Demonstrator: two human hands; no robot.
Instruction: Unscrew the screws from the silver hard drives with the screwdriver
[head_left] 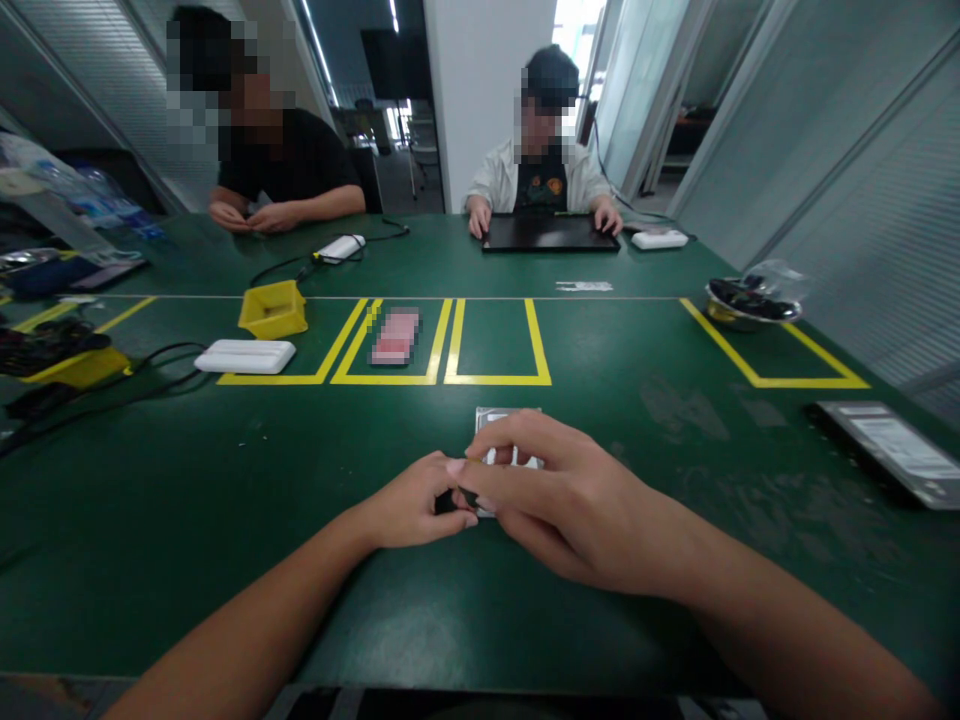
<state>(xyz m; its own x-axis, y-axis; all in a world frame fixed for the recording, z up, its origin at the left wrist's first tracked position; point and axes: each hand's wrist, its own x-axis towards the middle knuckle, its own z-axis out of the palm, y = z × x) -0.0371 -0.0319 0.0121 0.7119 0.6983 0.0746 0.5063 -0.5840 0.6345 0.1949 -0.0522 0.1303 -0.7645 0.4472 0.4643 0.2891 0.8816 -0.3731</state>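
My left hand [416,505] and my right hand [559,495] meet over a small silver rectangular device [507,418] lying flat on the green table [225,530]. The right hand covers most of the device, its fingers curled across its near half. Between the fingertips of the left hand sits a small dark part [448,500], pressed against the device's near left corner. What the part is cannot be made out.
Yellow tape boxes mark the table beyond; one holds a pink object [395,336]. A yellow bin [273,308], white case [245,356] and cables lie left. A metal bowl [750,303] and flat tray [889,448] lie right. Two people sit at the far side.
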